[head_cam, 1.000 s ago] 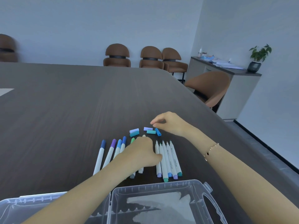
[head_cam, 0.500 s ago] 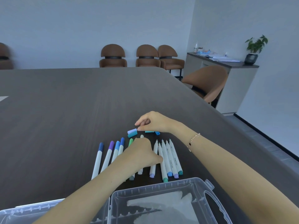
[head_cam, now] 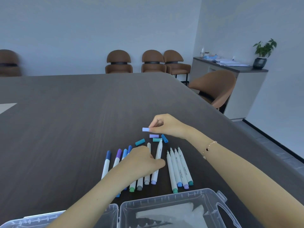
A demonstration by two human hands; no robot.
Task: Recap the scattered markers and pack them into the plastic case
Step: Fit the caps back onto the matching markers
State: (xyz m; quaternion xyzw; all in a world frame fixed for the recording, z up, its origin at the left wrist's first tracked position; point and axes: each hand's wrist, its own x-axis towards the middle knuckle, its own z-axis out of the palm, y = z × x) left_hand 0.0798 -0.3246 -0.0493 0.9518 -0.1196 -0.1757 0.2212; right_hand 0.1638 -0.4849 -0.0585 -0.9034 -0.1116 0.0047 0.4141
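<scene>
Lilac cap [head_cam: 145,129] now lifted, fingers [head_cam: 152,127] pinching.

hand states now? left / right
Left hand: closed, fingers gripping a white marker lying among the others.
Right hand: closed, pinching a lavender cap above the table.

Only readable thing here is the word "marker" printed lengthwise in small grey letters on the white barrels of the uncapped markers [head_cam: 180,168] lying in the right-hand group on the counter [head_cam: 82,112]. You can make it out on two of them. Nothing else legible anywhere; the papers on the far sideboard [head_cam: 230,63] are too small.
</scene>
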